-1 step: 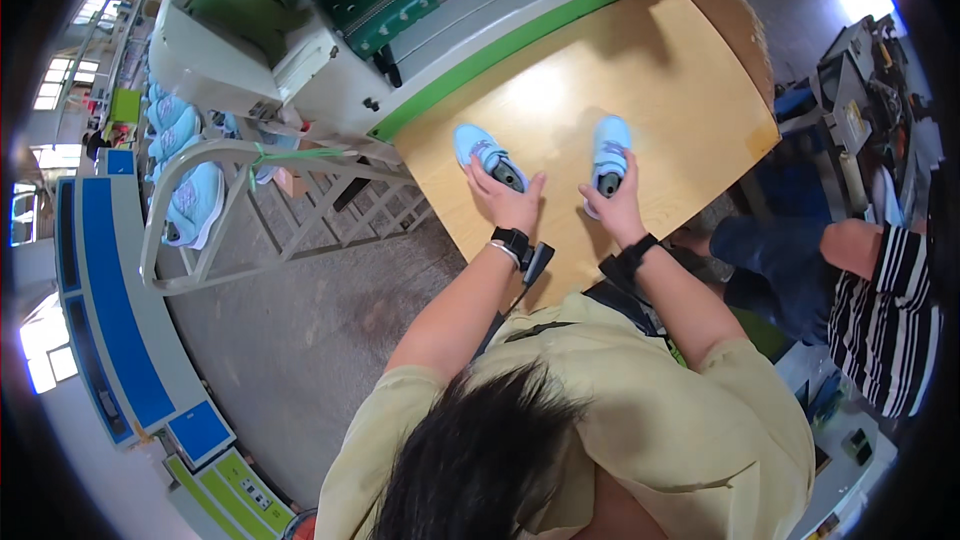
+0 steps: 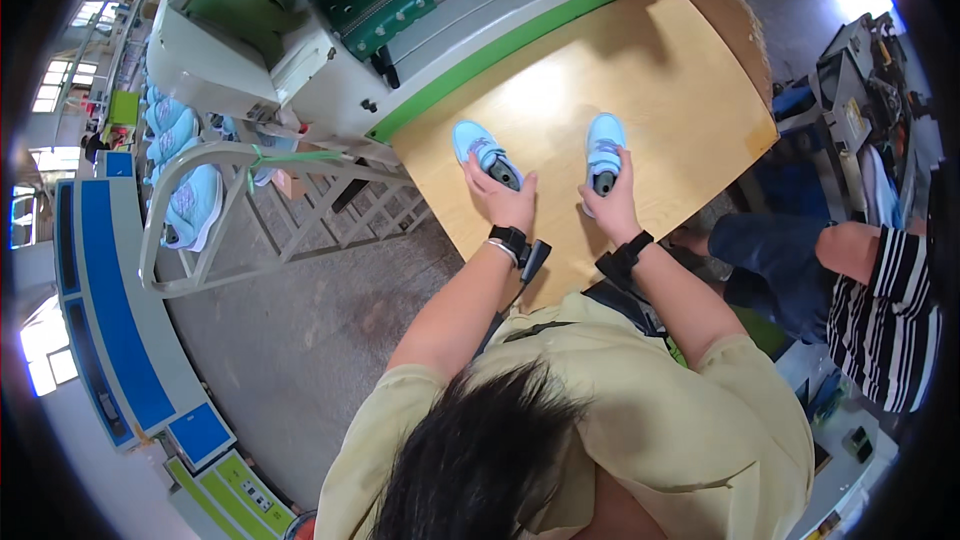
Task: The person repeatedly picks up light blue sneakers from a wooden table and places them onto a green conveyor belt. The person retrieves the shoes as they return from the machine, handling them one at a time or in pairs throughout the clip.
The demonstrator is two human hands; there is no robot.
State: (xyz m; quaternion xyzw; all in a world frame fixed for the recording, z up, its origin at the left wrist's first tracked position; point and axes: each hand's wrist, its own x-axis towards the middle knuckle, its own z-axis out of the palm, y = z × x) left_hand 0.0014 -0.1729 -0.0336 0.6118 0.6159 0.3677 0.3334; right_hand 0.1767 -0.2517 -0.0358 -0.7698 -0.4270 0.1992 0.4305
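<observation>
Two light-blue sneakers are held over the wooden tabletop (image 2: pixel 690 70), toes pointing away from me. My left hand (image 2: pixel 503 198) is closed round the heel of the left sneaker (image 2: pixel 474 138), which tilts its toe to the left. Round the heel part of the right sneaker (image 2: pixel 605 132) my right hand (image 2: pixel 616 202) is closed, thumb and fingers along its sides. A dark piece shows inside each shoe's opening. I cannot tell whether the soles touch the wood. Each wrist wears a black band.
A pale machine with a green edge (image 2: pixel 490 65) and a dark green belt (image 2: pixel 385 15) borders the table's far side. Cardboard (image 2: pixel 725 25) stands at the right end. At left, a metal rack (image 2: pixel 235 155) has more blue sneakers (image 2: pixel 193 200) behind it. A person in striped clothing (image 2: pixel 880 320) is at right.
The right sneaker and my right hand have shifted slightly left, and the shoe stands a little straighter. My left hand and its sneaker have moved only a touch left.
</observation>
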